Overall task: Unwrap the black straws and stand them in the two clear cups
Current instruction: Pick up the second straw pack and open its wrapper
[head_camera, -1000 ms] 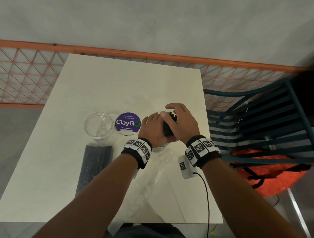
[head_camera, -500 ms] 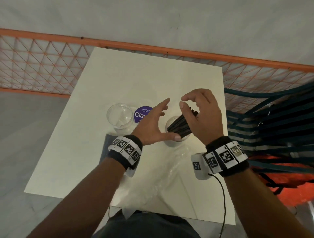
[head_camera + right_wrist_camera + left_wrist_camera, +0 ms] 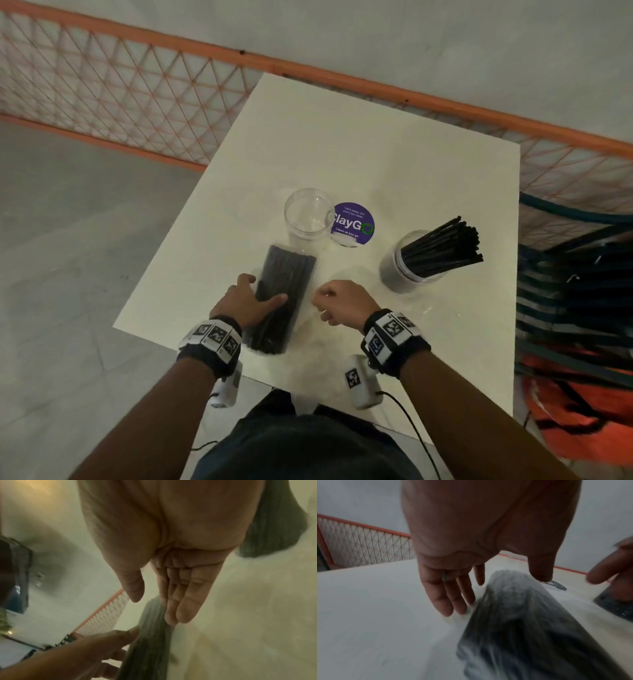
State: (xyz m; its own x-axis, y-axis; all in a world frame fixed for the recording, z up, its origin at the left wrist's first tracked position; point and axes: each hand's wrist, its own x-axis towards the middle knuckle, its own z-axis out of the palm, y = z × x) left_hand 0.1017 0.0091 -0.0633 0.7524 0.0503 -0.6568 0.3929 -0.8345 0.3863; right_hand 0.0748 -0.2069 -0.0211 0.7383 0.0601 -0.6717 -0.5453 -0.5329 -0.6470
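Observation:
A wrapped pack of black straws [image 3: 286, 291] lies flat on the white table [image 3: 394, 164], just in front of an empty clear cup [image 3: 308, 214]. My left hand [image 3: 255, 296] rests on the pack's near half, thumb across the top and fingers fairly straight down its left side [image 3: 452, 599]. The pack [image 3: 522, 622] looks blurred in the left wrist view. My right hand [image 3: 337, 301] hovers just right of the pack and holds nothing, its fingers together [image 3: 181, 601]. A second clear cup [image 3: 411, 270] at the right holds a bundle of unwrapped black straws [image 3: 445, 246] leaning right.
A round purple ClayGo sticker [image 3: 353, 223] is stuck on the table between the cups. An orange mesh fence [image 3: 137, 102] runs behind and left of the table. A dark slatted chair [image 3: 575, 291] stands at the right, with something orange [image 3: 582, 394] below it.
Both hands have left the straws now standing in the right cup. The left hand has come down onto the wrapped pack, and the right hand has moved in beside it.

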